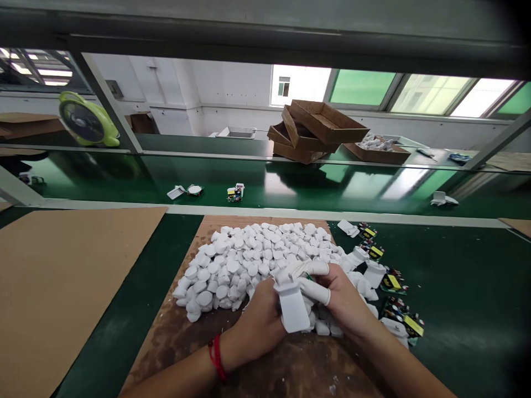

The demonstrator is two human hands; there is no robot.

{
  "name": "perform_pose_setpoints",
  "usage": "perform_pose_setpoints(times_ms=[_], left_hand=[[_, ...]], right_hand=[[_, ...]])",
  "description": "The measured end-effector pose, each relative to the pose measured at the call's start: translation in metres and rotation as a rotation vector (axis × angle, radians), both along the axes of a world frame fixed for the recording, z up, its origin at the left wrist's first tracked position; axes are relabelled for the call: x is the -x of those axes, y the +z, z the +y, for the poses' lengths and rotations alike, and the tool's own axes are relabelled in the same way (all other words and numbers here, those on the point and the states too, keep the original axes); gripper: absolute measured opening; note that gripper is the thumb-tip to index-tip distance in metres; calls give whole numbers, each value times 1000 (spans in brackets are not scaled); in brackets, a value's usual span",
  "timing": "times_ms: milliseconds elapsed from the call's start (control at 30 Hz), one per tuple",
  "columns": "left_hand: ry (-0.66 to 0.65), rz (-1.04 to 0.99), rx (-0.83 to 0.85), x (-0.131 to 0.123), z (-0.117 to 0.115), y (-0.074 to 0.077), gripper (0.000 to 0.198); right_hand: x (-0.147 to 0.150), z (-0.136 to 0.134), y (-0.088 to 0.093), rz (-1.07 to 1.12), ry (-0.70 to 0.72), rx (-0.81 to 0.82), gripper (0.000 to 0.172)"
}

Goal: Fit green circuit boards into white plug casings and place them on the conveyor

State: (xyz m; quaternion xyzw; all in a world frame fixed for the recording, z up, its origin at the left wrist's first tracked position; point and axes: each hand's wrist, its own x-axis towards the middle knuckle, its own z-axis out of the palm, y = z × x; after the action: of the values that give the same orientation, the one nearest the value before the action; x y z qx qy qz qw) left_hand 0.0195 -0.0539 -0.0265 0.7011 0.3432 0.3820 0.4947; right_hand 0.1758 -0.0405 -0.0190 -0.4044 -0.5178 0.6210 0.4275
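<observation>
My left hand (265, 316), with a red bracelet at its wrist, holds a white plastic housing (293, 307) with a flat flap hanging toward me. My right hand (332, 284) wears white finger covers, and its fingers close on the same housing from the right. A bit of green shows between the fingers; the rest there is hidden. Behind and beneath the hands, a large heap of small white plastic caps (232, 266) lies on a stained brown board (166, 345). Green circuit boards with yellow parts (392, 283) stand in a row right of the heap, beside more white housings (374, 273).
Brown cardboard (70, 276) covers the left of the green table (464, 282). Beyond a pale rail (265, 212), a green belt (199, 171) carries a few assemblies (235, 192). Stacked cardboard trays (323, 124) and a green fan (88, 120) stand farther back.
</observation>
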Motion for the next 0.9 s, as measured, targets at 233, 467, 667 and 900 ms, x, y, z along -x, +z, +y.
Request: perform_pose_setpoints(times_ms=[233,467,667,900], left_hand=[[43,-39,27,-1,-3,0,11],[35,-70,53,-1,-1,7,11],[61,-76,106,-3,-3,6,14],[89,-101,90,-3,-6,3,22]], right_hand=[[0,0,1,-36,52,-59,25],[0,-2,0,-22,9,-26,25],[1,-2,-4,-62,-28,-42,26],[1,-3,-4,-65,-8,-76,22]])
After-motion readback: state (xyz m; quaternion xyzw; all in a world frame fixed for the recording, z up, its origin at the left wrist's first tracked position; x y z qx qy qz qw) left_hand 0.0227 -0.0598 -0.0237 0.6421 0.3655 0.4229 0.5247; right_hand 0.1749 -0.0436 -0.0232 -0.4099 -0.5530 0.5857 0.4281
